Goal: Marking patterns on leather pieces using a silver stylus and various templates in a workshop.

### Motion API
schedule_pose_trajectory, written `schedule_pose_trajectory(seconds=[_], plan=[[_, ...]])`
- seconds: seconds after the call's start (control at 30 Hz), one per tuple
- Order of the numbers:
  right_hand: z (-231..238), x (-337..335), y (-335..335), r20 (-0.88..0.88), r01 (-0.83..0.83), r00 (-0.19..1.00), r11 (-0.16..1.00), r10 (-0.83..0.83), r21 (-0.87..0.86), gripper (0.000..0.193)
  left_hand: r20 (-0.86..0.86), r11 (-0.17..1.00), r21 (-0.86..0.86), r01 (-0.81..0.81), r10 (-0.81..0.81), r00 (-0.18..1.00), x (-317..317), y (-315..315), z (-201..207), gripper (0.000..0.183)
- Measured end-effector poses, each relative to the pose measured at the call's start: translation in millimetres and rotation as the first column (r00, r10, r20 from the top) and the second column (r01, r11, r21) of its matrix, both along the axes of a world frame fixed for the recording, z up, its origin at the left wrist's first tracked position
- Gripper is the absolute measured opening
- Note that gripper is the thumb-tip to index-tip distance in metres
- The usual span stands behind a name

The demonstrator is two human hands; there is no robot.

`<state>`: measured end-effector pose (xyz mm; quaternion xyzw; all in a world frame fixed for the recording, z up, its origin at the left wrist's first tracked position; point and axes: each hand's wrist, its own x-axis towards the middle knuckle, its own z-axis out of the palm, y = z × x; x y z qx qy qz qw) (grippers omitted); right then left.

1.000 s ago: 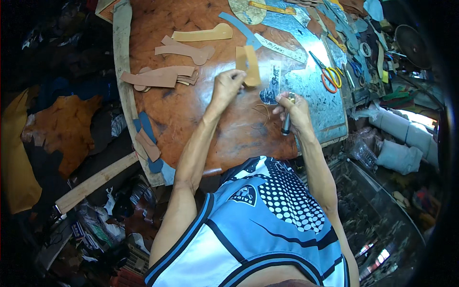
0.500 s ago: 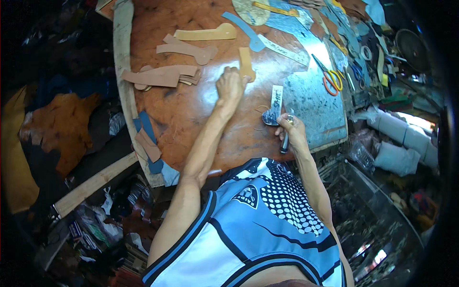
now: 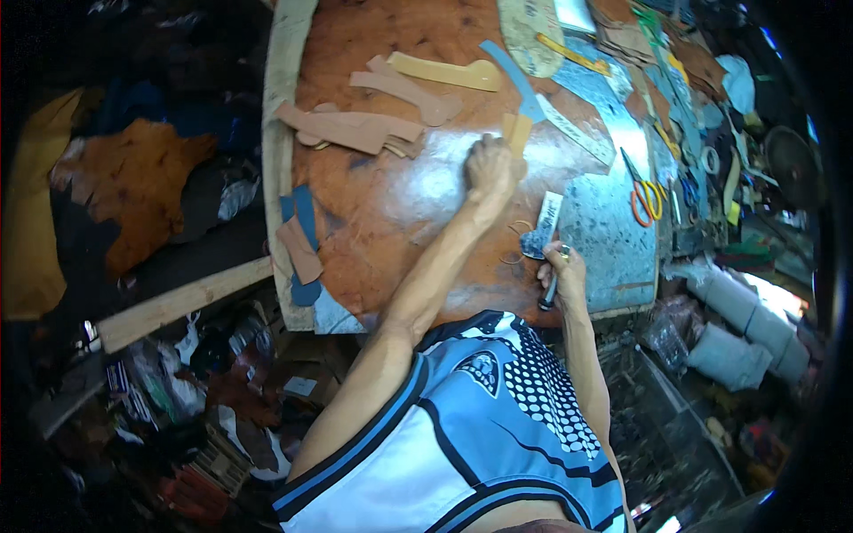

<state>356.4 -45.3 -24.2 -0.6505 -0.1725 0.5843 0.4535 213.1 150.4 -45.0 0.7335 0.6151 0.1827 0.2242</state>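
My left hand is closed at the lower end of a small yellow-tan leather piece on the table; its fingers hide that end. In my right hand, close to the table's near edge, is a slim tool with a dark handle; its working end cannot be made out. Right beside those fingers lies a white template with a black rounded end. Thin curled offcuts lie left of it. Farther up are a blue strip and a white marked strip.
Pinkish-brown leather cutouts and a long tan one lie on the brown leather covering the table. Orange-handled scissors rest on the bluish sheet at right. Blue and brown scraps sit near the left edge.
The whole view has swung, so the table appears farther right and lower. My left hand now covers the rounded end of the tan piece. My right hand keeps the tool beside the template.
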Motion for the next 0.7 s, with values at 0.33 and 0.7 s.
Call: schedule_pose_trajectory(seconds=[0.33, 0.7], plan=[[-6.1, 2.8, -0.8, 0.016, 0.033, 0.999, 0.999, -0.034, 0.024, 0.017, -0.219, 0.987, 0.117, 0.109, -0.081, 0.972, 21.2, -8.9, -9.8, 0.051], [-3.4, 1.7, -0.8, 0.046, 0.016, 0.999, 1.000, -0.016, 0.021, 0.015, 0.080, 0.984, -0.006, 0.177, -0.175, 0.981, -17.6, 22.8, 28.6, 0.069]])
